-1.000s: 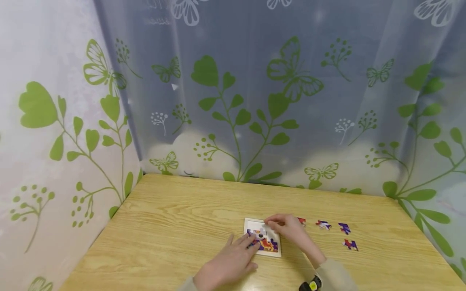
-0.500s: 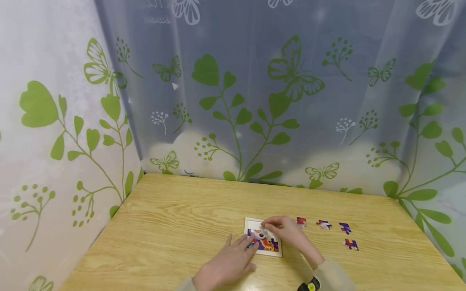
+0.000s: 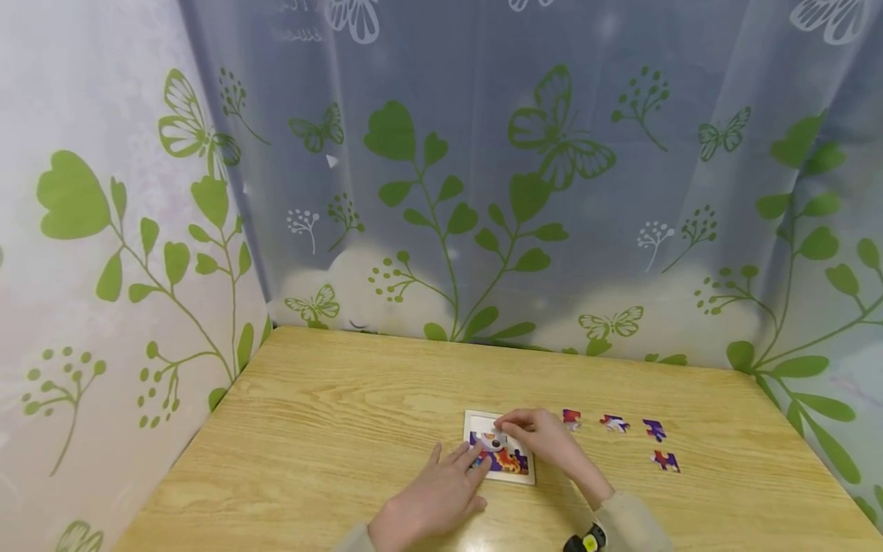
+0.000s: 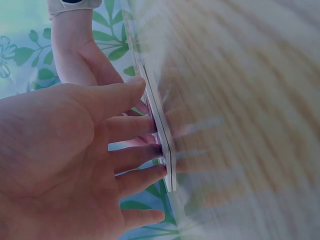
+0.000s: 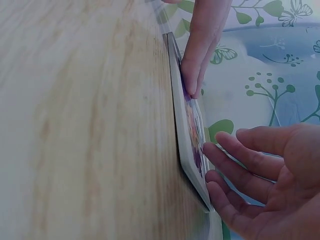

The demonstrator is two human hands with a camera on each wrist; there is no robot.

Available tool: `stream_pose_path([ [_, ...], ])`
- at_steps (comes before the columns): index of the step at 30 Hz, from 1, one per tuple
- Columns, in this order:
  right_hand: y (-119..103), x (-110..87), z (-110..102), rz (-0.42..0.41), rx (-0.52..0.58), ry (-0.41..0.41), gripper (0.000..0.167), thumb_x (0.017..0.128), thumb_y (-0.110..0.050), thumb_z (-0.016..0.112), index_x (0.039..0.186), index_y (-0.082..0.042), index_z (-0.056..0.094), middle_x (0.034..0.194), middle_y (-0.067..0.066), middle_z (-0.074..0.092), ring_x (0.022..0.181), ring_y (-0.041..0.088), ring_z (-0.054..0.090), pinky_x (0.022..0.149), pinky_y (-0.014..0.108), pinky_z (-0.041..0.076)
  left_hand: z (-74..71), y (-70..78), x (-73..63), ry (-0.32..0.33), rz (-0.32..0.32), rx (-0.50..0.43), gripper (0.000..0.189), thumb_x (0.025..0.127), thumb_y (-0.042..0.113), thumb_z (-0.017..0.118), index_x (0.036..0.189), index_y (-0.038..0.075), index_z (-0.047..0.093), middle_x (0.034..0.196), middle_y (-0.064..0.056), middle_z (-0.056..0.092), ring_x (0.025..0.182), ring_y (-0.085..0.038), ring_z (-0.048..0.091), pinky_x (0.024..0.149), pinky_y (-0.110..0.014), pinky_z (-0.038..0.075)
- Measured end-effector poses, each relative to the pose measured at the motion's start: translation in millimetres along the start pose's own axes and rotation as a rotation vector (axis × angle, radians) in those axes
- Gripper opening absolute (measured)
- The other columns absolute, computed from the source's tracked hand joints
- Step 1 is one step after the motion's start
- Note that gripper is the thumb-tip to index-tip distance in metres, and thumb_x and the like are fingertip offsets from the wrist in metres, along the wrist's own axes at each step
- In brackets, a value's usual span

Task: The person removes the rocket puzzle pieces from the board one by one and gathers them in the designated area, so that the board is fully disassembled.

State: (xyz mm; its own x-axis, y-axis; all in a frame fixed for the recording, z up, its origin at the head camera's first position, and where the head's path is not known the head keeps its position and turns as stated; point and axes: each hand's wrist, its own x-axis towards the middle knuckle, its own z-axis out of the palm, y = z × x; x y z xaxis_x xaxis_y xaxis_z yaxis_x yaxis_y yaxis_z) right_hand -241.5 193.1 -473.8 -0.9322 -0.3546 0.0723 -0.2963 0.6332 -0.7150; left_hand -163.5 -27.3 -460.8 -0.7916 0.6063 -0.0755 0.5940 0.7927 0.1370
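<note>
A square puzzle board (image 3: pixel 483 418) with a pale rim lies on the table, its lower part filled by colourful puzzle pieces (image 3: pixel 507 461). My left hand (image 3: pixel 438 491) rests with spread fingers on the board's near left side; the left wrist view shows its fingertips (image 4: pixel 159 150) right at the edge. Over the upper right of the board is my right hand (image 3: pixel 545 438), thumb and index finger close together just above a grey-and-white piece (image 3: pixel 495 443). In the right wrist view, its lower fingertips (image 5: pixel 212 186) meet the board's edge. I cannot tell whether it pinches a piece.
To the right lie several loose pieces: a red one (image 3: pixel 571 418), a white and purple one (image 3: pixel 614 423), a purple one (image 3: pixel 654 430) and a red and purple one (image 3: pixel 665 460). A patterned curtain (image 3: pixel 441 192) hangs behind the wooden table (image 3: pixel 345 414).
My right hand has shifted slightly left over the board, uncovering more of the red loose piece. Over the last half second it has stayed in place. The left hand has hardly moved.
</note>
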Motion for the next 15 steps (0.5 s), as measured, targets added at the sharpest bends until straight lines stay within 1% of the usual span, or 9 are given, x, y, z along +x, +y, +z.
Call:
stream_pose_path([
  [6,0.5,1.1,-0.2,-0.017,0.000,0.001,0.020,0.101,-0.021,0.063,0.111,-0.009,0.077,0.112,0.009,0.076,0.103,0.031,0.071,0.088,0.047,0.059,-0.9,0.7,-0.3,0.008,-0.005,0.003,0.059,0.101,0.044,0.056,0.153,0.016,0.047,0.162,-0.005,0.036,0.148,-0.026,0.037,0.117,-0.058,0.032],
  [11,-0.8,0.8,-0.9,-0.013,0.008,0.005,0.021,0.102,-0.021,0.062,0.112,-0.010,0.077,0.112,0.009,0.075,0.104,0.031,0.070,0.089,0.049,0.058,-1.3,0.9,0.2,0.008,-0.006,-0.001,0.059,0.101,0.044,0.056,0.152,0.017,0.047,0.162,-0.005,0.036,0.148,-0.026,0.037,0.118,-0.058,0.032],
  [15,-2.3,0.6,-1.3,-0.009,0.017,0.011,0.021,0.102,-0.021,0.062,0.112,-0.010,0.077,0.112,0.008,0.075,0.102,0.029,0.070,0.087,0.048,0.058,-1.4,0.8,0.2,0.005,-0.007,-0.003,0.059,0.101,0.044,0.056,0.152,0.017,0.047,0.162,-0.005,0.036,0.148,-0.026,0.037,0.118,-0.058,0.032],
])
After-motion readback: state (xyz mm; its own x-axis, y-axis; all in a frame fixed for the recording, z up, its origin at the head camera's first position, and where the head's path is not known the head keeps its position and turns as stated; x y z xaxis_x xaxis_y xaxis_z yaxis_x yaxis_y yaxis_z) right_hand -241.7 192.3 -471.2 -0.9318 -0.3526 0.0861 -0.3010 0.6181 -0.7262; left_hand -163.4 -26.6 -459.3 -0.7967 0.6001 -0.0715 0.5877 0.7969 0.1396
